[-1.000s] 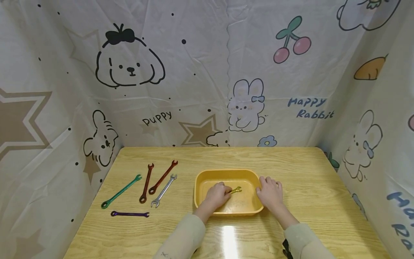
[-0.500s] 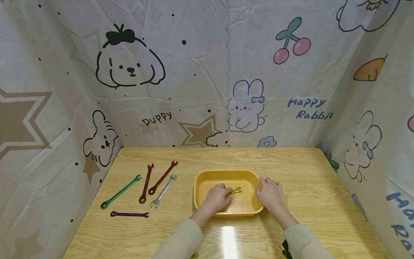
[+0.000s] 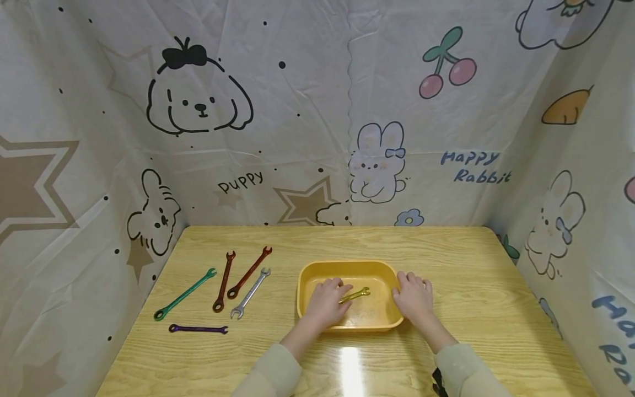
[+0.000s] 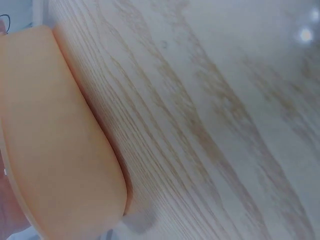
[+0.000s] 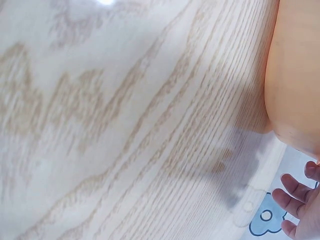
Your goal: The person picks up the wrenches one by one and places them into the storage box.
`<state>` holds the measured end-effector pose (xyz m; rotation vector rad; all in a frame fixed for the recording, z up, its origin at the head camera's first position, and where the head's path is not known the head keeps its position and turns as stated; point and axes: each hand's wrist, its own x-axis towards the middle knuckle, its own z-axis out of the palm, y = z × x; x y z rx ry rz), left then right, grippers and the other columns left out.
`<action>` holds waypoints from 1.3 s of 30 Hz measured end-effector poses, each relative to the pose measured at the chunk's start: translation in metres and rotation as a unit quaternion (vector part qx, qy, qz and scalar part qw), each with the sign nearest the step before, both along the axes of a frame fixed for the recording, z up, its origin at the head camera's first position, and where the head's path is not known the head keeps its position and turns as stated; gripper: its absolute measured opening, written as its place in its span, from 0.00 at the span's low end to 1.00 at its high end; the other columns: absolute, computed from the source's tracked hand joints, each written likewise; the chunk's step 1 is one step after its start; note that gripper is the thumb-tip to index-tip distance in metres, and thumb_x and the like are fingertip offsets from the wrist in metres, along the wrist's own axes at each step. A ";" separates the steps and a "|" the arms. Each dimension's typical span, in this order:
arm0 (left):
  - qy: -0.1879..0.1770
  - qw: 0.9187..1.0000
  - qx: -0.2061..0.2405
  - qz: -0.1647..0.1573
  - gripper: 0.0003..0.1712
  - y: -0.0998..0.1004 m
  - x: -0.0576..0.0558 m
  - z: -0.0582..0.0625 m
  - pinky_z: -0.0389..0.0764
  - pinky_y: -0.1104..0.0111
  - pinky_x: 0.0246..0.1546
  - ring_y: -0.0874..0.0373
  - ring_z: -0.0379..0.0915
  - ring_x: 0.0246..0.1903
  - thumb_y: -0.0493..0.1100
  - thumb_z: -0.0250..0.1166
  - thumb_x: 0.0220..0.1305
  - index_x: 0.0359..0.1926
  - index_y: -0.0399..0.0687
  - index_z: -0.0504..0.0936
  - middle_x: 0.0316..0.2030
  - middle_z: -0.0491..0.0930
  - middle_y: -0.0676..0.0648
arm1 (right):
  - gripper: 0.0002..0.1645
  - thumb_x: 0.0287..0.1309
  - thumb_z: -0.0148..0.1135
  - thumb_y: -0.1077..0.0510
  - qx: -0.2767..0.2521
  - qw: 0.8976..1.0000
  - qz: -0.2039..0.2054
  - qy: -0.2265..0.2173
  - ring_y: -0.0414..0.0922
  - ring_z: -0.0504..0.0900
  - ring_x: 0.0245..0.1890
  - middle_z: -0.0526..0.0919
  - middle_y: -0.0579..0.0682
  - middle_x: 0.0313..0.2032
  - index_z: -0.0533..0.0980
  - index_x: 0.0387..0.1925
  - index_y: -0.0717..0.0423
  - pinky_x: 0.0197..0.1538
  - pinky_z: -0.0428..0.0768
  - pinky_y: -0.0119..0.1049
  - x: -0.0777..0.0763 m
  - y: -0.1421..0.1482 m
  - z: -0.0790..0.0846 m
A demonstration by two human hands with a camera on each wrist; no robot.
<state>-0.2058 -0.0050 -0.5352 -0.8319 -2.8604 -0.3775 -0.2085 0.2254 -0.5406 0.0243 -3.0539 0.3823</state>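
A small gold wrench (image 3: 356, 295) lies in the yellow plastic tray (image 3: 342, 266), its open end pointing right. My left hand (image 3: 324, 303) is over the tray's left part, with its fingers relaxed and the fingertips right by the near end of the wrench. At the tray's right side my right hand (image 3: 415, 298) holds the rim, thumb over the edge and fingers outside. In the right wrist view, the right hand's fingers (image 5: 290, 200) show spread beside the tray wall (image 5: 295, 70). The left wrist view mostly shows the tray's outer wall (image 4: 60, 135).
Left of the tray on the wooden table (image 3: 471, 253) lie a green wrench (image 3: 184, 295), two reddish-brown wrenches (image 3: 225, 281), a silver wrench (image 3: 251, 294) and a purple wrench (image 3: 198, 329). Printed cloth (image 3: 297, 110) hangs behind and on both sides.
My left hand has let go of the gold wrench and drawn back a little leftward, showing more of its shaft. The right hand and the tray have stayed in place.
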 end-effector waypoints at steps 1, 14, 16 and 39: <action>0.008 1.000 0.006 0.000 0.20 -0.002 0.000 0.000 0.71 0.63 0.43 0.56 0.70 0.43 0.52 0.62 0.58 0.52 0.55 0.78 0.43 0.75 0.51 | 0.20 0.58 0.51 0.54 0.000 1.000 0.000 0.000 0.60 0.69 0.48 0.73 0.61 0.45 0.69 0.49 0.61 0.56 0.56 0.59 0.000 0.000 0.000; 0.009 0.997 0.073 0.027 0.20 -0.029 -0.001 0.012 0.68 0.56 0.51 0.52 0.69 0.48 0.48 0.61 0.59 0.53 0.51 0.77 0.47 0.74 0.48 | 0.20 0.58 0.51 0.54 -0.003 1.000 0.003 0.006 0.60 0.70 0.48 0.73 0.61 0.44 0.69 0.49 0.61 0.56 0.56 0.60 0.001 0.001 -0.002; 0.004 0.996 0.083 0.031 0.20 -0.032 -0.001 0.013 0.67 0.55 0.52 0.51 0.69 0.49 0.48 0.61 0.59 0.53 0.50 0.77 0.48 0.74 0.47 | 0.20 0.58 0.51 0.54 -0.003 1.000 0.002 0.006 0.60 0.70 0.48 0.73 0.61 0.45 0.69 0.49 0.61 0.56 0.56 0.59 0.001 0.001 -0.002; 0.041 0.978 0.172 0.108 0.18 -0.068 -0.008 0.012 0.68 0.53 0.49 0.49 0.70 0.45 0.44 0.64 0.57 0.50 0.48 0.79 0.44 0.75 0.44 | 0.20 0.58 0.51 0.54 -0.009 1.000 0.004 0.001 0.60 0.70 0.48 0.73 0.61 0.45 0.68 0.50 0.61 0.56 0.55 0.59 -0.001 0.002 -0.002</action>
